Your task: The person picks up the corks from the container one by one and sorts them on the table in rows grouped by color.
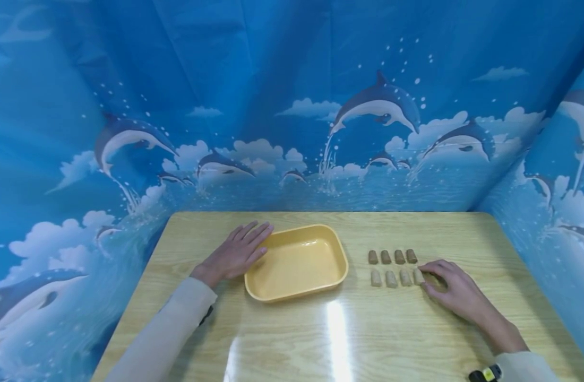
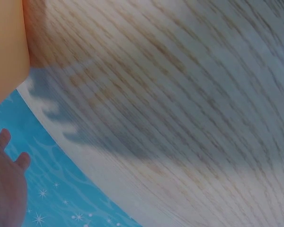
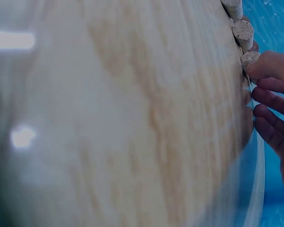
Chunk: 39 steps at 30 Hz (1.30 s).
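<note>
A shallow yellow plastic tray (image 1: 297,265) lies on the table. My left hand (image 1: 237,252) is at its left side, fingers straight and spread, with the fingertips over the rim. In the left wrist view, part of the left hand (image 2: 7,179) appears beside the tray's side (image 2: 7,52). Several light corks (image 1: 390,279) stand in a front row, and several darker brown corks (image 1: 385,257) form a row behind. My right hand (image 1: 456,292) pinches the rightmost light cork (image 1: 418,276) between thumb and fingers. The right wrist view shows the right hand (image 3: 277,94) partly covering that cork (image 3: 250,58).
The pale wood-grain table (image 1: 282,339) has rounded far corners and bright light reflections. A blue curtain (image 1: 282,106) printed with dolphins hangs behind it and along the sides. Between the tray and the corks runs a strip of bare tabletop.
</note>
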Available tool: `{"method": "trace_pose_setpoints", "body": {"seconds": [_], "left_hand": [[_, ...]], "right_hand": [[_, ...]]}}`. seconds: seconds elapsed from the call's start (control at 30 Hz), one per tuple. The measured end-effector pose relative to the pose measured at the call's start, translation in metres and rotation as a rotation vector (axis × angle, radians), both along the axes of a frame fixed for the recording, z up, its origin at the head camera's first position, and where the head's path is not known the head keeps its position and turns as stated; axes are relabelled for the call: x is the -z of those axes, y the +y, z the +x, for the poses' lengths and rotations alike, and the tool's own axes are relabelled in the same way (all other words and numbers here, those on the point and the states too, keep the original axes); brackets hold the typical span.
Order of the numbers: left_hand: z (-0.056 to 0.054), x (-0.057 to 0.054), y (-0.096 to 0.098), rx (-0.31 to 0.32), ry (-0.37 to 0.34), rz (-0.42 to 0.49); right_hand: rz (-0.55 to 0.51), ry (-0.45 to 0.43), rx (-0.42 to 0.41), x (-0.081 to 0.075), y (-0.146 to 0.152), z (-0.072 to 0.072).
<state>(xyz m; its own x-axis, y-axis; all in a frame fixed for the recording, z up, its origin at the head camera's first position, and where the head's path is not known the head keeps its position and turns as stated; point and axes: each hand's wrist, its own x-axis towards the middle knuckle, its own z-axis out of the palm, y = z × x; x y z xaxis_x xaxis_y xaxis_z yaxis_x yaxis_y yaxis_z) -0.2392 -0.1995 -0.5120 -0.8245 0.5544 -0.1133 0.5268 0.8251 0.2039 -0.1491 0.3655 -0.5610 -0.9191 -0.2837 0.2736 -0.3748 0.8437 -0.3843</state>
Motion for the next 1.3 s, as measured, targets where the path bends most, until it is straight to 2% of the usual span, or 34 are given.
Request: {"method": "trace_pose_setpoints", "body": {"seconds": [1.3], "left_hand": [[-0.0001,0.0011,-0.0003,-0.008,-0.015,0.004]], "right_hand": [[-0.009,-0.027,0.008,-0.0006,-0.0013,0.0003]]}}
